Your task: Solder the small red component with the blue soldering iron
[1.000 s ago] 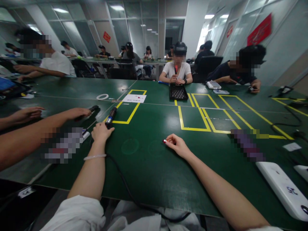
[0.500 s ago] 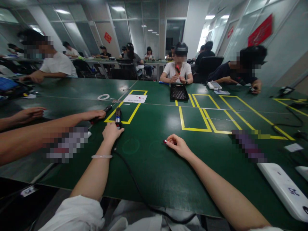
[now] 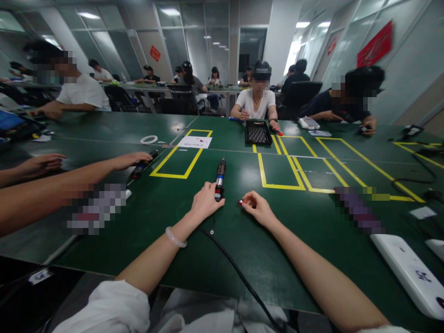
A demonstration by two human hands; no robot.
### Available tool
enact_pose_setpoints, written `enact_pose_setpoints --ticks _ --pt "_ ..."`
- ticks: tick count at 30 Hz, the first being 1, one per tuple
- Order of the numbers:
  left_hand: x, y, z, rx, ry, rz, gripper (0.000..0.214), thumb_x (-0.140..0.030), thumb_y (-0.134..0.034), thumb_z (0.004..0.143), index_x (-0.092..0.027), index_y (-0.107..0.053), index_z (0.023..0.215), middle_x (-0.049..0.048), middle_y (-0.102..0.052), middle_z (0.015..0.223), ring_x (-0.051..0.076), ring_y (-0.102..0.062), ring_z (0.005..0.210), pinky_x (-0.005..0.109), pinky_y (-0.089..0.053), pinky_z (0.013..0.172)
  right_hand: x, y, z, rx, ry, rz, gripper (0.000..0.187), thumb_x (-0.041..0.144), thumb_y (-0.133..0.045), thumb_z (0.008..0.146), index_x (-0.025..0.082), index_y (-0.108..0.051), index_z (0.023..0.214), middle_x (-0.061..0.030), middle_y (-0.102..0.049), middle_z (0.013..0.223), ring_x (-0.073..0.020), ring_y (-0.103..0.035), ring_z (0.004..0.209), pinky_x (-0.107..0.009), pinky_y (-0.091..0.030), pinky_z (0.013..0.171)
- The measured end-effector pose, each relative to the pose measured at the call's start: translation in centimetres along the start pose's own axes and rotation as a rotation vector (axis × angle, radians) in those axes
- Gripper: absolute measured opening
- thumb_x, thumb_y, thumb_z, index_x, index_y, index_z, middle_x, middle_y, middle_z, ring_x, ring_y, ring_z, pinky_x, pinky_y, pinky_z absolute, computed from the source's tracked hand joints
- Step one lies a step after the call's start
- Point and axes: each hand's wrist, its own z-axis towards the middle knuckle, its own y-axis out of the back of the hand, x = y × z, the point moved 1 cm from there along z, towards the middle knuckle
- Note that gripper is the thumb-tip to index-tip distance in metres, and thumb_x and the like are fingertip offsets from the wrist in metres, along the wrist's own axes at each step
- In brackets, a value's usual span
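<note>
My left hand (image 3: 205, 202) grips the rear end of a corded electric screwdriver (image 3: 219, 178) that points away from me, low over the green table (image 3: 222, 259). Its black cable (image 3: 239, 273) trails back to the table's near edge. My right hand (image 3: 257, 208) rests on the table just right of the screwdriver. Its fingertips pinch a small red part (image 3: 240, 202). The two hands are close together, a few centimetres apart.
A neighbour's arm on my left reaches to another screwdriver (image 3: 140, 167). Yellow tape boxes (image 3: 277, 171) mark the table. A black parts tray (image 3: 257, 133) lies before the person opposite. White boxes (image 3: 409, 273) sit at the right edge, a white ring (image 3: 149, 139) at far left.
My left hand has carried the screwdriver rightward from the yellow box on the left until it is beside my right hand. The right hand has barely moved.
</note>
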Motion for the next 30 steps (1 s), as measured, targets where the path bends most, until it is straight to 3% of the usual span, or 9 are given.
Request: enact_pose_setpoints --ticks 4,8,19,30 --pt "-3.0 -0.4 -1.3 0.027 -0.108 -0.051 0.063 -0.05 -0.057 0.08 -0.022 -0.04 0.134 0.0092 -0.05 0.119 0.023 -0.059 0.101 0.03 -0.049 0.079 0.0 0.1 -0.1 -0.017 0.016 -0.026 0.017 0.031 -0.063 0.081 0.019 -0.055 0.09 0.0018 -0.056 0.072 -0.012 -0.05 0.061 -0.024 -0.04 0.057" --pt "-4.4 -0.6 -2.1 0.042 -0.197 -0.086 0.062 -0.047 -0.056 0.081 -0.022 -0.039 0.135 0.0093 -0.049 0.119 0.023 -0.058 0.103 0.031 -0.05 0.08 0.0 0.1 -0.2 0.001 0.043 -0.065 0.014 0.028 -0.062 0.081 0.019 -0.054 0.088 0.0027 -0.054 0.071 -0.0113 -0.048 0.059 -0.023 -0.039 0.055" --pt "-4.6 -0.7 -2.4 0.029 -0.253 -0.095 0.064 -0.047 -0.055 0.081 -0.021 -0.037 0.137 0.0091 -0.049 0.119 0.024 -0.058 0.103 0.033 -0.05 0.081 0.0 0.3 -0.2 0.027 0.139 -0.215 0.008 0.024 -0.063 0.082 0.019 -0.059 0.087 0.0 -0.055 0.081 -0.0121 -0.051 0.066 -0.024 -0.042 0.062" --pt "-4.9 -0.7 -2.6 0.031 -0.231 -0.073 0.064 -0.044 -0.053 0.084 -0.023 -0.033 0.14 0.0106 -0.049 0.122 0.024 -0.056 0.106 0.034 -0.049 0.085 1.3 0.2 -0.5 0.007 0.116 -0.241 0.007 0.025 -0.057 0.085 0.019 -0.061 0.086 -0.0015 -0.061 0.075 -0.0132 -0.053 0.06 -0.025 -0.043 0.057"
